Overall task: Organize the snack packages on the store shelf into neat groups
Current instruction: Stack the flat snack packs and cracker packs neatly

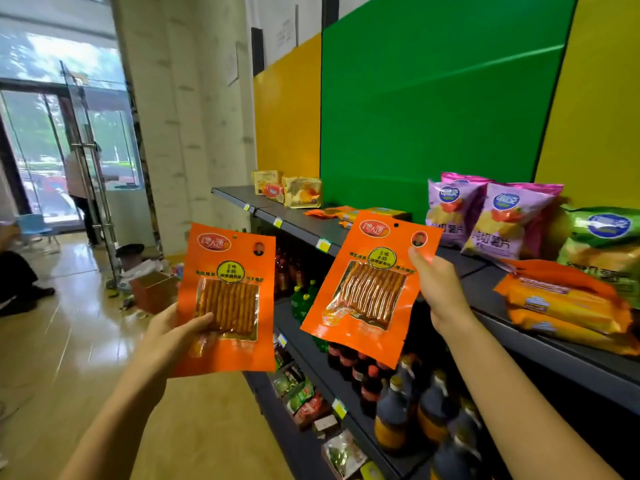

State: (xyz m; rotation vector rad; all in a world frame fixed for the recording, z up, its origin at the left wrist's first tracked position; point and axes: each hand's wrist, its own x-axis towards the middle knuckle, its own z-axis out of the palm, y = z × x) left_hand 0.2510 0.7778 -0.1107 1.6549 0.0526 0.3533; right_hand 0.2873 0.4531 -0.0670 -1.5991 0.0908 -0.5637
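Orange packet [225, 299]: left hand [173, 336] grips | tilted twin [370, 289]: right hand [440, 292] grips | purple chip bags [502, 220] behind (upright)

glossy plastic orange packets [227, 299], matt metal shelf [502, 289]

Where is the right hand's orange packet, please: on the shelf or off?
Off: the right hand holds the orange packet before the shelf.

Two orange strip-snack packets with clear windows are held in front of the shelving. The upright orange packet [225, 299] is in the left hand [173, 337], and the tilted orange packet [370, 285] is pinched at its edge by the right hand [440, 289]. On the top shelf [304, 225], purple chip bags [502, 223] stand beside a green chip bag [602, 244], and orange biscuit packs [561, 303] lie flat in front.
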